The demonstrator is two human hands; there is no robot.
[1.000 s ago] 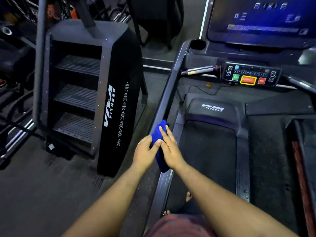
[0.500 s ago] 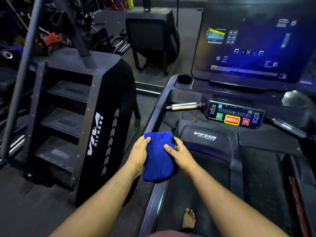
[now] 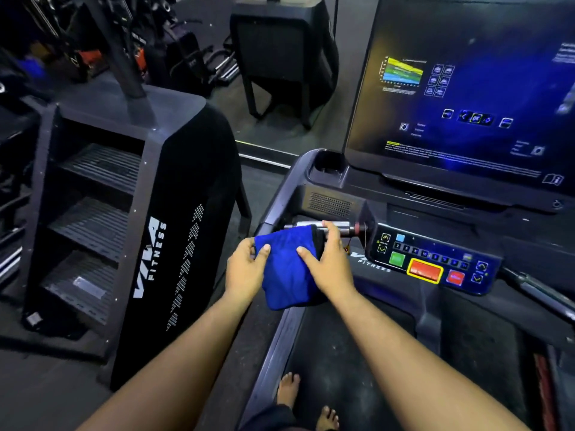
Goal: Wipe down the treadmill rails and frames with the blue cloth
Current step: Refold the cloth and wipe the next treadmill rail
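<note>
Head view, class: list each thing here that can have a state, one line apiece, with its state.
blue cloth: bunched, held between both hands.
left hand: grips the cloth's left edge.
right hand: holds the cloth's right side.
treadmill screen: lit, showing a menu.
silver handle: partly behind cloth and fingers.

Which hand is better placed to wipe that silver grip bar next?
Right, probably. The right hand already rests against the silver grip bar while holding the blue cloth; the left hand grips the cloth's far edge.
</note>
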